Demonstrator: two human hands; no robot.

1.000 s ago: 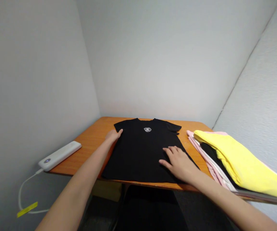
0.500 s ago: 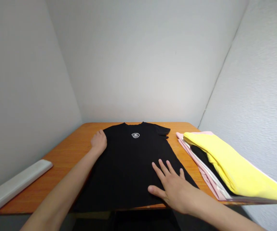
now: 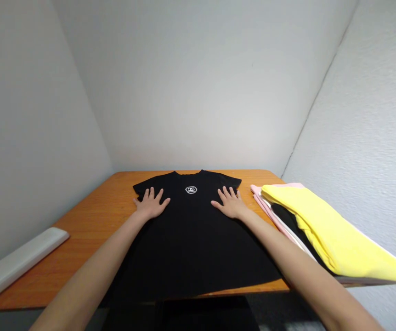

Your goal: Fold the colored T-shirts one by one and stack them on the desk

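Black shirt lies beneath left grip and right grip, both stretched forward, palm-down, splayed wide.

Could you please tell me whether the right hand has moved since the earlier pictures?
Yes; the right hand has moved forward over the black T-shirt, away from the near edge of the table, toward its far edge.

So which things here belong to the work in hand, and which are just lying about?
In use:
- black T-shirt, spread out, left hand and right hand on it
- wooden table beneath it

Apparently lying about, untouched:
- pile of clothes, right
- white oblong device, left
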